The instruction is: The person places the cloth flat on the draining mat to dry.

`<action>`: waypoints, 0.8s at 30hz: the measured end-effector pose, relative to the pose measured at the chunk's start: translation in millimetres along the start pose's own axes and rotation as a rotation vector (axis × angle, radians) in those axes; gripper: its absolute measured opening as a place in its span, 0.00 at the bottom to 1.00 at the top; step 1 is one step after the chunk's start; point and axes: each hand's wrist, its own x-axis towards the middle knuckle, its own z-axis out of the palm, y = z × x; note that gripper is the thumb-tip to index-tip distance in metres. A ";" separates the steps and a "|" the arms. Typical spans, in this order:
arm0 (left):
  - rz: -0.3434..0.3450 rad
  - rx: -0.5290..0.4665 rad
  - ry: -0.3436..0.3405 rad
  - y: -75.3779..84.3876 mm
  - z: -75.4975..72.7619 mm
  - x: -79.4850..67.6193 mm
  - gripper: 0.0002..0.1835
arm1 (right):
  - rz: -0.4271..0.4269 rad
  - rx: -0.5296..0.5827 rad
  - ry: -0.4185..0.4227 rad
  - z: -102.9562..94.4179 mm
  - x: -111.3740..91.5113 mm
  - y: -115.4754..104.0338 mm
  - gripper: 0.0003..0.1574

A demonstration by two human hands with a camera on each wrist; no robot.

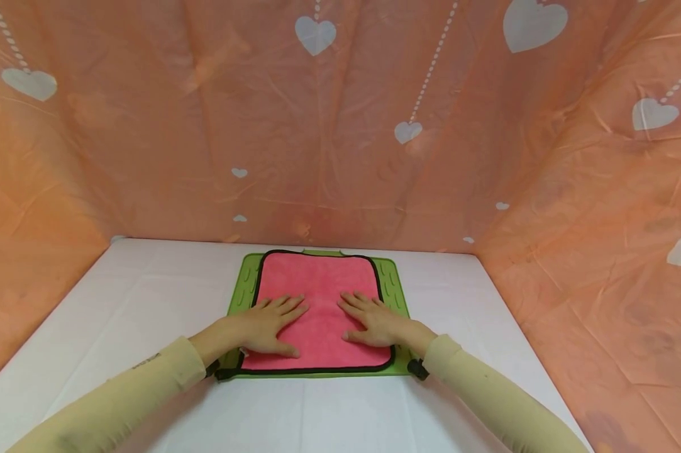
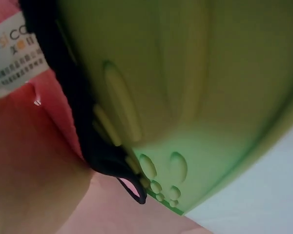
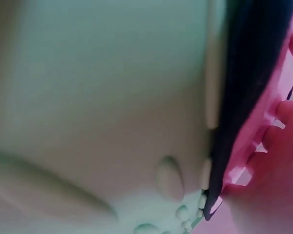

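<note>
**Both palms flat on the spread cloth**

The left hand (image 1: 269, 327) lies flat, fingers straight and slightly fanned, pressing on the near left part of a pink, square, fluffy cloth with black edging (image 1: 317, 296). The right hand (image 1: 374, 324) mirrors it on the near right part, fingers likewise straight; neither hand pinches or curls round anything. The fingertips point toward the far side, a bare strip of cloth between the two hands.

The cloth lies spread open, in one smooth layer as far as I can tell, on a green moulded plastic mat with raised ribs and bumps (image 1: 395, 286), which shows as a border along its left, right and far edges. In the left wrist view a white sewn-in label (image 2: 10, 53) sits at the cloth's black hem (image 2: 73, 97).

By my judgement the laying-out and flattening look done; no fold shows in the cloth yet.

The mat rests on a white table (image 1: 148, 296), backed by an orange sheet with white hearts (image 1: 340, 126).
</note>
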 end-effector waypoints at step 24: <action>0.001 -0.036 0.129 -12.4 4.6 -17.3 0.54 | -0.028 0.043 0.100 4.9 -15.9 4.1 0.47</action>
